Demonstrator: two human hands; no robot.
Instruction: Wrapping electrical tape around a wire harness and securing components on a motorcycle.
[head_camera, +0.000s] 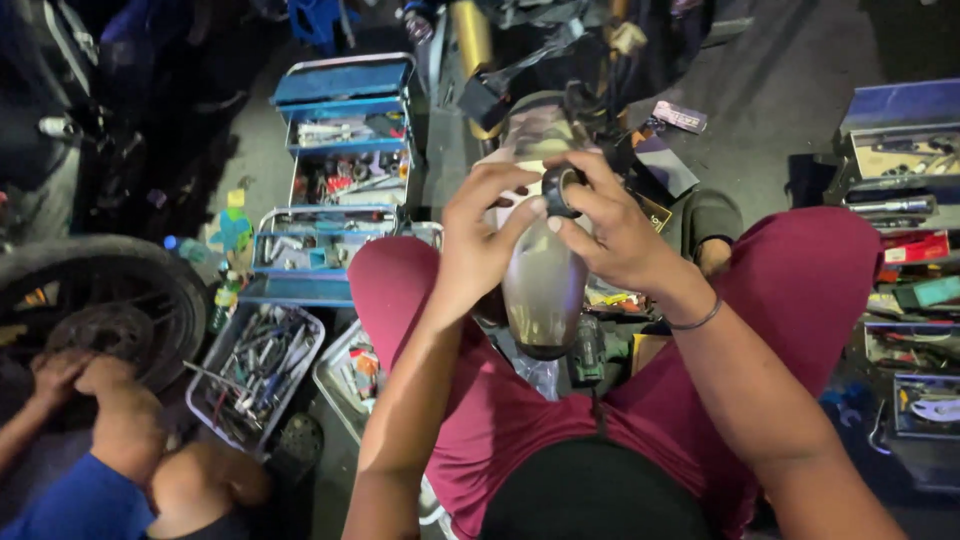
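Risk of dropping: left hand (478, 240) wrapped round smooth tinted cover (543, 285) held over lap, right hand (612, 232) pinching small black ring (559, 190) at its top, easily lost into tool tray (256, 372) clutter below

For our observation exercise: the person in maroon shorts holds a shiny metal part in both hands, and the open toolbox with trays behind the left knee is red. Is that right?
Not quite. The head view shows the toolbox is blue, not red. The rest holds: the left hand and right hand hold the shiny metal part above the maroon shorts.
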